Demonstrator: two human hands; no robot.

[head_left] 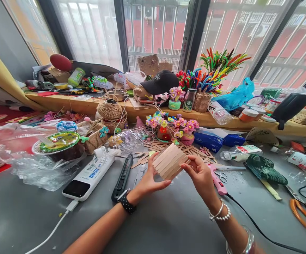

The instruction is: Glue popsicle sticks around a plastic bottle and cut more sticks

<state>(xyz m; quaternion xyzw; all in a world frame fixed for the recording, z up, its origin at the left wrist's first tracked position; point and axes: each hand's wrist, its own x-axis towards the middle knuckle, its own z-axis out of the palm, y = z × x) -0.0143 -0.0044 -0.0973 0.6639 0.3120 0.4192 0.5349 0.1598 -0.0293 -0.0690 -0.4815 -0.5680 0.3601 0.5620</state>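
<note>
black cord: snakes down the tabletop just beside the right forearm. hook it with the beaded bracelet and i reckon the pink glue gun gets yanked along.

left hand: gripping the left side of the stick panel, thumb along the bottom edge. squeeze too hard and my guess is the outer sticks lift or split.

right hand: pinching the right edge with thumb and fingertips. pretty light hold, so a slip here could swing the whole thing down.

panel: up between both hands over the middle of the tabletop, tilted, flat sticks side by side. can't see what's joining them. if that's weak, uneven pressure could pop a seam.

box cutter: lying just left of the left hand. can't tell if the blade's out, so reaching down blind seems like a good way to get nicked.

glue gun again: near the right hand, no clue if it's hot. brushing it could burn a knuckle.

small scissors: right by the gun, easy to bump together.

loose sticks: messy pile past the panel. anything dropped there gets lost, or slides on them.

flowers: little pots crowded behind the pile, one careless reach could tip them.

ledge: crammed, with a black cap on top of stuff. a knock might send things down.
</note>
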